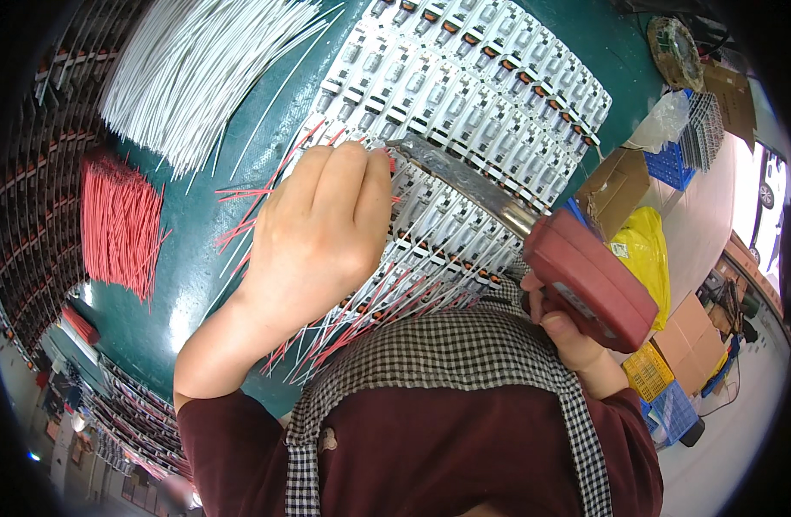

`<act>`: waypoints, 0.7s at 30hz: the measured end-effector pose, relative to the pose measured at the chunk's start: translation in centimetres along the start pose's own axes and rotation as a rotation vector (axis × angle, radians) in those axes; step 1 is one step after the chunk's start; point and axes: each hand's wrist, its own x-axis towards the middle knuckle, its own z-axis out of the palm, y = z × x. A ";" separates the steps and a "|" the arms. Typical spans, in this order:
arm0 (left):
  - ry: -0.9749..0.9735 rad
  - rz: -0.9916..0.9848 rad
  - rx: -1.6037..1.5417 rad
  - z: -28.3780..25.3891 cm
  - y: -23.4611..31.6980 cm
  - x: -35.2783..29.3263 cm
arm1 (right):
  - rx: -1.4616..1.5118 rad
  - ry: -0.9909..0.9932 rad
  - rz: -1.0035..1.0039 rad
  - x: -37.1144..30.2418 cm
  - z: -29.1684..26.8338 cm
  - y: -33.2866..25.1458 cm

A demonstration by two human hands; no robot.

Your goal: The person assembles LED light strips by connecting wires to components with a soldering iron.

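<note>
My left hand (322,215) is closed over the grid of small white parts, with red wires (240,195) poking out on its left side; its fingertips are hidden from view. In my right hand (563,332) is a red soldering gun (589,280), its long metal shaft pointing up and left. The shaft's tip (401,145) lies beside the left hand's fingers, over the parts. Rows of white parts with dark and orange pieces fill the panel (464,95). Red and white wires (361,314) trail from its near rows toward my checked apron.
A pile of white wires (197,73) and a bundle of red wires (120,228) lie on the green table (193,250) at left. Racks of parts (34,198) stand beyond its left edge. To the right are cardboard boxes (615,185), a yellow bag (645,258) and plastic baskets (649,370).
</note>
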 end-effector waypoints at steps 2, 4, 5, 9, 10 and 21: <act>0.005 0.003 -0.001 0.0 0.0 0.0 | -0.021 0.012 0.040 0.1 0.3 -0.3; -0.015 -0.001 0.012 0.0 0.1 0.1 | -0.019 0.077 -0.042 -0.2 0.7 0.6; -0.015 -0.001 0.011 -0.1 0.2 0.1 | -0.018 0.142 -0.124 -0.3 0.9 0.9; -0.043 -0.014 0.022 -0.2 0.3 0.2 | -0.240 -0.013 -0.162 -0.5 -0.5 1.1; -0.058 -0.015 0.030 -0.2 0.4 0.2 | -0.184 0.015 -0.145 -0.7 -0.5 1.1; -0.022 0.015 -0.015 0.0 0.7 0.4 | 0.205 0.127 -0.050 -1.1 -0.2 1.2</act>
